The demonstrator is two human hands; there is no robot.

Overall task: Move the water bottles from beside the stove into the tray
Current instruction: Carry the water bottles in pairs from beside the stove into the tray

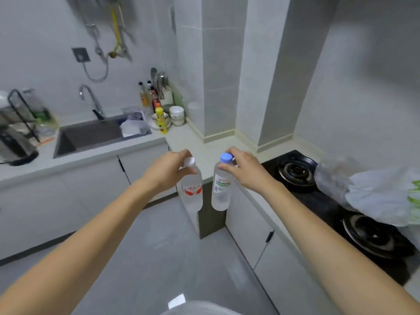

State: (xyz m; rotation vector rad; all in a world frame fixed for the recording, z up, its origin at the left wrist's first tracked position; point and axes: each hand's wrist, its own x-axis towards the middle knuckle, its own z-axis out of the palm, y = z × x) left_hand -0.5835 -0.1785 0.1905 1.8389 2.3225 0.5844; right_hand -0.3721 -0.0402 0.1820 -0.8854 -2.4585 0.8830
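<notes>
each hand gripped one bottle by the neck: the left hand [169, 171] a clear plastic water bottle with white cap and red label [192, 189], the right hand [244, 170] a clear blue-capped water bottle [221, 185]. both hung upright below the hands, over grey floor, off the pale worktop [200, 142]. no tray clearly visible.

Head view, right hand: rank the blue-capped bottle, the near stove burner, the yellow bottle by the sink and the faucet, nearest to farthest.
1. Blue-capped bottle: held at its neck by the right hand.
2. Stove burner: just to the hand's right, on the counter.
3. Yellow bottle: back left, in the counter corner.
4. Faucet: farthest left, behind the sink.
</notes>
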